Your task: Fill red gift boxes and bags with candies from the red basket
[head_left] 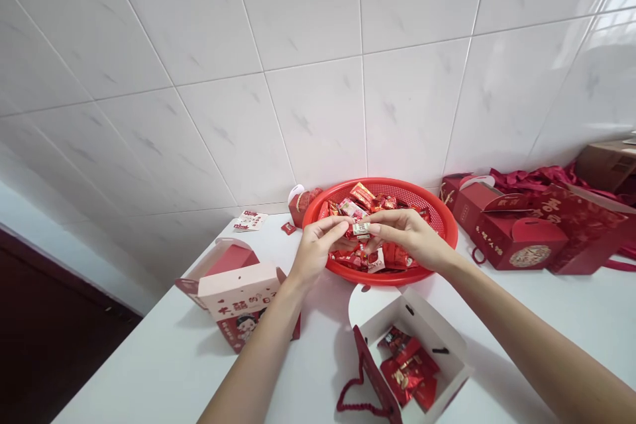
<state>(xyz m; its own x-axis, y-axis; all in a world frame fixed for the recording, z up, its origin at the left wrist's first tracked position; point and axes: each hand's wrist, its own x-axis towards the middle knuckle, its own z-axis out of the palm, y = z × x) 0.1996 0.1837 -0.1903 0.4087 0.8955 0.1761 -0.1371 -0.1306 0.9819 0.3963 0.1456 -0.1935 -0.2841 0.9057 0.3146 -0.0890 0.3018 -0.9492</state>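
My left hand (318,248) and my right hand (405,232) meet over the near side of a round red basket (437,212) full of wrapped sweets. Both pinch one small wrapped sweet (361,230) between their fingertips. Below the hands, near the table's front, stands an open red gift box (422,334) with a white inside. Several red sweet packets (410,371) lie in it. A red cord handle hangs from its near side.
A pink gift box (238,288) with a cartoon print stands open at the left. Folded red gift boxes (511,235) and a red bag are stacked at the right. A small red box (298,202) and paper tags lie by the tiled wall.
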